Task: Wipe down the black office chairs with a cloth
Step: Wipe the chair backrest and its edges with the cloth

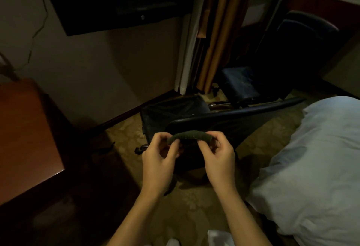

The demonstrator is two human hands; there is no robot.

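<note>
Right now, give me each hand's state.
Left hand: pinches the left end of the rolled cloth.
Right hand: pinches its right end.

A: Classify the location.
B: Hotel-type bedroom. Evidence: a bed with white bedding (315, 167) at right of frame, a wall-mounted television (116, 2) at upper left, and floor-length curtains (212, 31) at top centre.
A: Further indicators?
B: Patterned carpet (187, 206) at bottom centre; wooden desk (25, 138) at left.
</note>
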